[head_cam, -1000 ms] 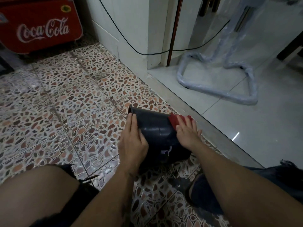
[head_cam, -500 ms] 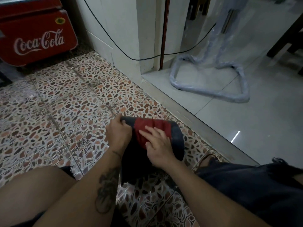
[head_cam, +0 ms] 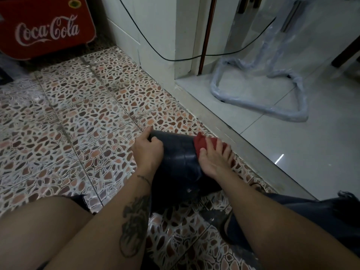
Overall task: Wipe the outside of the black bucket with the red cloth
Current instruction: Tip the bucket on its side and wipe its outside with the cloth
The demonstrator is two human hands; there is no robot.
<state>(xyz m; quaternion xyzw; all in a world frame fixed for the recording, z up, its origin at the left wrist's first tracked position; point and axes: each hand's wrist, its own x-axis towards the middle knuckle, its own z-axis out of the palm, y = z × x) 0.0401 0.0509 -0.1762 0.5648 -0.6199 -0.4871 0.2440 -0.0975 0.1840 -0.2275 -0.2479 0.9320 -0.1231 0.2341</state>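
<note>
— Mid-wipe, by the look of it. Bucket [head_cam: 175, 160] tipped on its side on the tiled floor [head_cam: 78, 117], between the knees, near the door sill [head_cam: 243, 141].

— And the hands?

— Left hand [head_cam: 148, 151] curled tight over the far rim, steadying. Right hand [head_cam: 212, 158] spread flat, fingers [head_cam: 224, 151] pressing the cloth [head_cam: 201, 142] against the upper right wall.

— Next move?

— Probably a drag of the cloth down the wall, then a turn of the bucket by the rim to bring an unwiped face up. Steady left grip needed against rolling.

Left hand [head_cam: 148, 151] grips black bucket [head_cam: 175, 162] rim; right hand [head_cam: 212, 160] presses red cloth [head_cam: 200, 144].
</note>
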